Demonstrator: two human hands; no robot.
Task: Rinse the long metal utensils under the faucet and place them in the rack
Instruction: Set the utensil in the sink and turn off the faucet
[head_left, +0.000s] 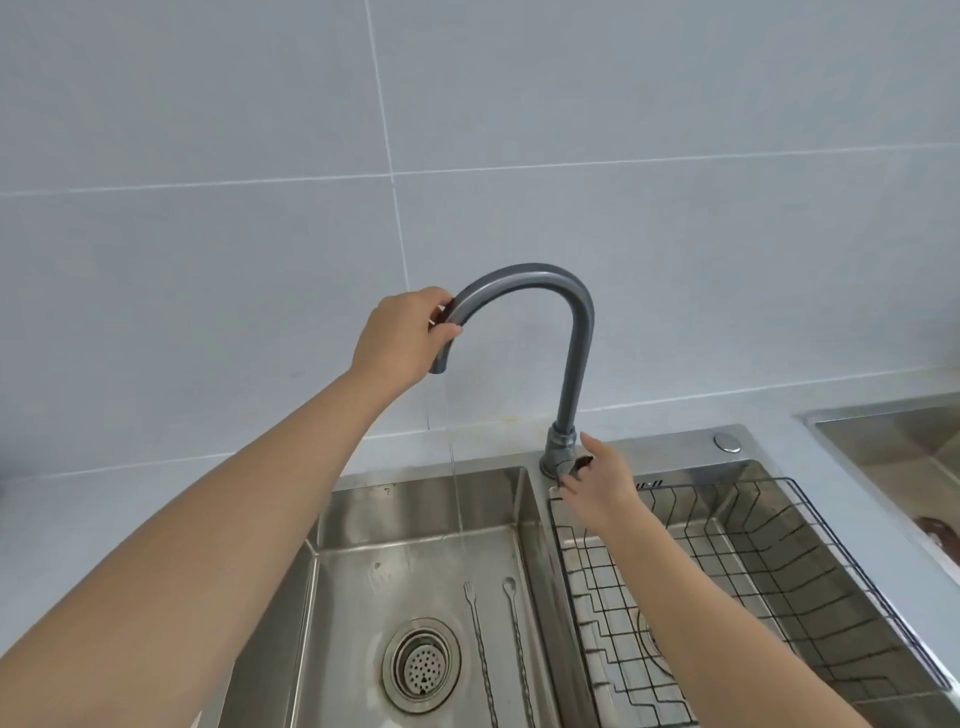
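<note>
A grey gooseneck faucet (574, 332) arches over the left basin, and a thin stream of water (456, 467) falls from its spout. My left hand (405, 338) grips the spout end. My right hand (597, 480) is on the faucet handle at the base. Two long twisted metal utensils lie side by side on the floor of the left basin (343, 530): a small fork (480, 649) and a small spoon (519, 649). A black wire rack (810, 571) sits in the right basin with nothing in it.
A round drain strainer (422, 665) sits left of the utensils. A round button (727, 442) is on the sink deck. Another steel basin (893, 457) lies at the far right. Grey tiled wall stands behind.
</note>
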